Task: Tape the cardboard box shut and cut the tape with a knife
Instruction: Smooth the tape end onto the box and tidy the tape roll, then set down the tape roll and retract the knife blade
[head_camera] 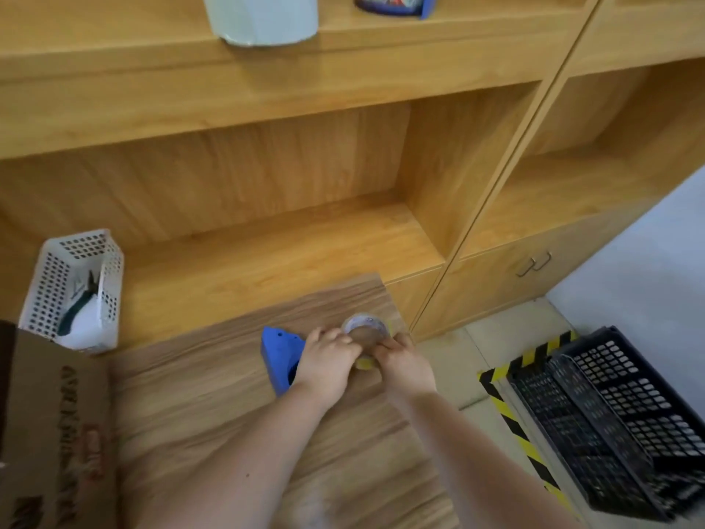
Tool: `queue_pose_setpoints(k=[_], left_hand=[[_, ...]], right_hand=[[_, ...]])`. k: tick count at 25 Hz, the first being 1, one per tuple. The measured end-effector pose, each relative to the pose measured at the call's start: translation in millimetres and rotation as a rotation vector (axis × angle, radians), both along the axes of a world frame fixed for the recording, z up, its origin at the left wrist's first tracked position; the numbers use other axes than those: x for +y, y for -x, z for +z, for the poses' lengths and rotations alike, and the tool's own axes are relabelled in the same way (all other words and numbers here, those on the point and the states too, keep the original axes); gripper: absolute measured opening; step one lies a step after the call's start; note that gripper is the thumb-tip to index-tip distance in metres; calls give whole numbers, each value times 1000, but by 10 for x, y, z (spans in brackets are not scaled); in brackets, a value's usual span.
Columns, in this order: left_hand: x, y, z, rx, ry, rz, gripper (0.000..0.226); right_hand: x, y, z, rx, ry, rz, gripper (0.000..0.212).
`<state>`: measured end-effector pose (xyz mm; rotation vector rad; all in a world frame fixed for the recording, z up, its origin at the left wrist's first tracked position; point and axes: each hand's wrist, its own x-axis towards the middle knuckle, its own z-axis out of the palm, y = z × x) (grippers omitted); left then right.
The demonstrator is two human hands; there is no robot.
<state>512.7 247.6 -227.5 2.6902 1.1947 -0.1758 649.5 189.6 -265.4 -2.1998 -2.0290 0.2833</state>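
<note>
A roll of clear tape point(365, 327) is held above the far end of the wooden table point(229, 395), with both hands on it. My left hand point(328, 357) grips its left side and my right hand point(404, 360) grips its right side; fingers work at the roll's near edge. The cardboard box point(53, 421), brown with red print, stands at the table's left edge, partly out of frame. No knife can be made out.
A blue plastic piece point(280, 357) lies just left of my left hand. A white perforated basket point(72, 292) with items sits on the low shelf at left. Black crates point(618, 421) stand on the floor at right by yellow-black striped tape. Wooden shelving fills the background.
</note>
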Motion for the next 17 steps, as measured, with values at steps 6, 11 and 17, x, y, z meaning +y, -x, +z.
queue_pose_setpoints(k=[6, 11, 17], left_hand=[[37, 56, -198, -97, 53, -2, 33], [-124, 561, 77, -511, 128, 281, 36], [-562, 1631, 116, -580, 229, 538, 41]], right_hand=[[-1, -1, -167, 36, -11, -64, 36], [-189, 221, 152, 253, -99, -112, 36], [-642, 1191, 249, 462, 62, -3, 40]])
